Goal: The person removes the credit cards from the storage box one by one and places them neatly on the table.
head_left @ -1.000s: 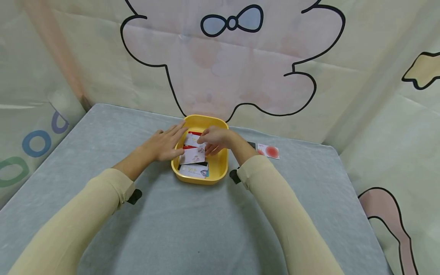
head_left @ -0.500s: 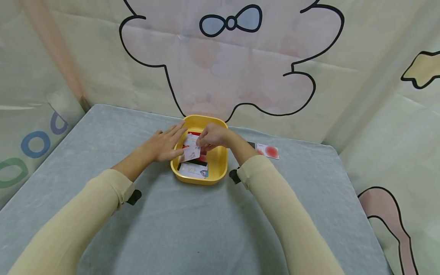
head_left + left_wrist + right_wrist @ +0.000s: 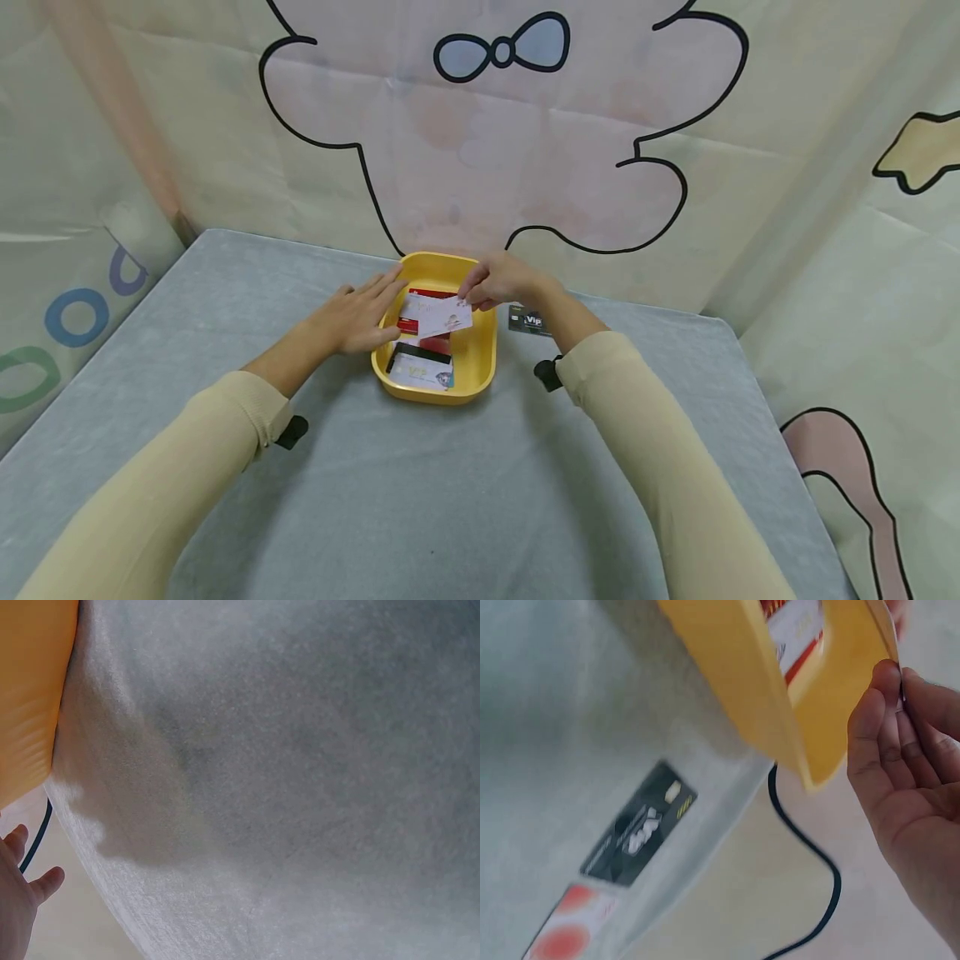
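Note:
My right hand (image 3: 504,282) pinches a white card (image 3: 446,317) by its corner, over a yellow plastic bin (image 3: 477,367). In the right wrist view the card (image 3: 886,628) shows nearly edge-on between thumb and forefinger. My left hand (image 3: 360,315) rests at the bin's left rim, fingers straight and spread, holding nothing. Inside the bin lie several other cards: a white VIP card (image 3: 420,372) with a black stripe near the front, and red-and-white cards (image 3: 408,325) partly hidden under the held one.
A black Vip card (image 3: 527,320) lies on the grey cloth (image 3: 420,500) right of the bin. Beside it, a white card with red circles (image 3: 570,922) shows in the right wrist view; my right forearm hides it in the head view. A printed curtain (image 3: 517,158) hangs behind the table.
My right hand has pinched the white card, lifted it off the others and moved it up and to the right. Cards beneath it are uncovered. The left hand stays put.

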Demonstrator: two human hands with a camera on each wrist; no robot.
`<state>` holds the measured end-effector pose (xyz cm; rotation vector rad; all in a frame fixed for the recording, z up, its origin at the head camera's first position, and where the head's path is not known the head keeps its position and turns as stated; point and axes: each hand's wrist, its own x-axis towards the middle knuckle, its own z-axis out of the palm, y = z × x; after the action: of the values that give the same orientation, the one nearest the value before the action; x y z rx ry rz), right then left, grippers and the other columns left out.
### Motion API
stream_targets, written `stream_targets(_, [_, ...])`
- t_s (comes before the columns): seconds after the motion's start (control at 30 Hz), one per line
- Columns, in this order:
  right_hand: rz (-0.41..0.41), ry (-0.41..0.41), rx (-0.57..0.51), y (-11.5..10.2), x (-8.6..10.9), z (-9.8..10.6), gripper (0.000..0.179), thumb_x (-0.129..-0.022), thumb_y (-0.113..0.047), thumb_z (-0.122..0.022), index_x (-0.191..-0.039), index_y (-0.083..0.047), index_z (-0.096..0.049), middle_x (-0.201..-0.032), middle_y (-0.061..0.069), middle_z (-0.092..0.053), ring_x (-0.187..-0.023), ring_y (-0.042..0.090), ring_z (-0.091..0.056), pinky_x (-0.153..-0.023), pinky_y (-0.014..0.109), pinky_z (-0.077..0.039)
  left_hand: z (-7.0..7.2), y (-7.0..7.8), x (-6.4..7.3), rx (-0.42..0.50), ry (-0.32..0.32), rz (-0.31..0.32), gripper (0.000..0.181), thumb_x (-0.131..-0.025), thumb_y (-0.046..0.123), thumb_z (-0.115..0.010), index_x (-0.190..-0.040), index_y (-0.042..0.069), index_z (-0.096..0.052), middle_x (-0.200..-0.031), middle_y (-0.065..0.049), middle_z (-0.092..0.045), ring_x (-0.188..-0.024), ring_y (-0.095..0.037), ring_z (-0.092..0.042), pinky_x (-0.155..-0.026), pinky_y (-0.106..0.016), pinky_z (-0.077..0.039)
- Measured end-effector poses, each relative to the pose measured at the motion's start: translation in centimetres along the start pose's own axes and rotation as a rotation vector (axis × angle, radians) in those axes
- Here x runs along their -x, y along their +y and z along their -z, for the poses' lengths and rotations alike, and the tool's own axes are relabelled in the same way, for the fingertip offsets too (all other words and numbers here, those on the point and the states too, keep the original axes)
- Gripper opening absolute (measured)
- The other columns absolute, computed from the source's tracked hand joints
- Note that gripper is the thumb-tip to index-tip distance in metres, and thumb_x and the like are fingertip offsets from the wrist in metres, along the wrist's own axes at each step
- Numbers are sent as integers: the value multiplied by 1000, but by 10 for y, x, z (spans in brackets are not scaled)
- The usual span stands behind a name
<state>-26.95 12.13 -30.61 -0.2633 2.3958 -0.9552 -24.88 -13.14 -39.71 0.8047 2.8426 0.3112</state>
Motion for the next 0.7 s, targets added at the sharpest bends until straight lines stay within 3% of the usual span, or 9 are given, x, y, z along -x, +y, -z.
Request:
stream_targets(0.1, [12,25,-7,8,5,12,14,-94,-6,-67,-105,-2,-73,-107,13,-69,-91,28,-63,-83,31,-57,0,0,1,2,4,-2,81,-95,47,-49,-159,9,-17,-168,-9,1,-151,-37,-16,-110,-71,-21])
stream_targets(0.27, [2,43,-44,22,15,30,17,-94,-6,-65,-111,-2,-68,-112,14,-67,-96,32,-64,-88,36,-56,-1,0,1,6,6,-2,81,-95,46,-49,-159,8,-17,-168,-9,0,-151,-37,-16,-110,-71,-21])
stream_targets(0.5, [-29,50,-85,46,27,53,24,-97,-5,-59,-120,0,-62,-115,18,-65,-92,29,-63,-82,31,-56,-1,1,0,13,8,1,81,-94,46,-49,-159,9,-18,-168,-8,0,-150,-37,-16,-110,-70,-21])
stream_targets(0.7, [-68,84,-76,67,36,65,26,-96,-7,-60,-122,-1,-62,-120,18,-60,-95,31,-61,-93,40,-54,-2,0,-1,9,13,9,81,-94,46,-49,-159,9,-19,-168,-8,0,-150,-38,-17,-110,-70,-21])
